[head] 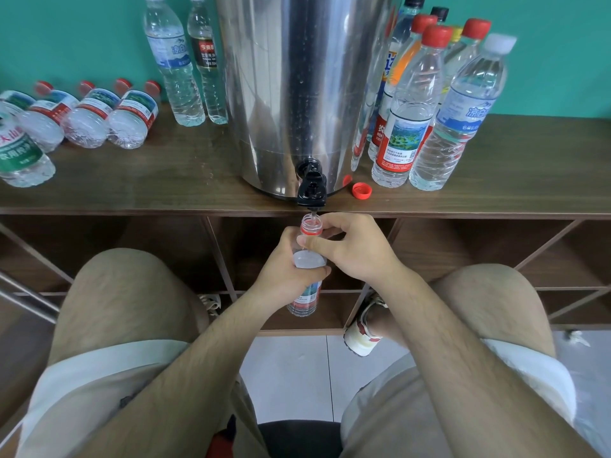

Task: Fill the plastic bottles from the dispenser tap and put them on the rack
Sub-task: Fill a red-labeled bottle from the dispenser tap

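Where the tap (311, 190) overhangs the worktop (165, 180) edge, bottle (310, 226): held with its open mouth just below the spout.
Left hand (284, 272): wrapped round the bottle's body.
Right hand (357, 249): curled round the bottle's shoulder.
Red cap (361, 190): laid on the worktop, beside the dispenser (297, 77).
Capped bottles (406, 120): stood upright, right of the dispenser.

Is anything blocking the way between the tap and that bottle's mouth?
Nothing visible. The bottle is uncapped, its open mouth directly under the tap; a loose red cap lies aside on the shelf.
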Demonstrator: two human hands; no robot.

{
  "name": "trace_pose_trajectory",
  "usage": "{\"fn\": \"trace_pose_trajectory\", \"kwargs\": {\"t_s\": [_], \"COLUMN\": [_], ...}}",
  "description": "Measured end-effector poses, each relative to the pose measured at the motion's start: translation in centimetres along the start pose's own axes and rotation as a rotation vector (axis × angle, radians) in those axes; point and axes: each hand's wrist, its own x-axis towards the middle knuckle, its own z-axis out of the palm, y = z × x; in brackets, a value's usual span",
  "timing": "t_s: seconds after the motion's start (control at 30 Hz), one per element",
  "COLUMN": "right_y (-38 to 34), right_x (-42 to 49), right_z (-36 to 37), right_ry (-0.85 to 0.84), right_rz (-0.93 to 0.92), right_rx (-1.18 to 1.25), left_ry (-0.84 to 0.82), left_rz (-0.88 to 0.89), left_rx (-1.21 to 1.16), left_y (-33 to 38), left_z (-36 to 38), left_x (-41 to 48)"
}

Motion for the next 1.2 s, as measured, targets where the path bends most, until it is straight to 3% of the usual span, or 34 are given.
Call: {"fn": "trace_pose_trajectory", "kwargs": {"t_s": [1.2], "right_y": [0.28], "right_x": [-0.01], "right_z": [-0.02], "right_ry": [-0.008], "right_rz": [0.010], "right_rx": [-0.015], "left_ry": [0.000], "left_rz": [-0.008], "left_rx": [0.013], "left_y": [0.67], "left_z": [-0.02], "left_x": [-0.50]}}
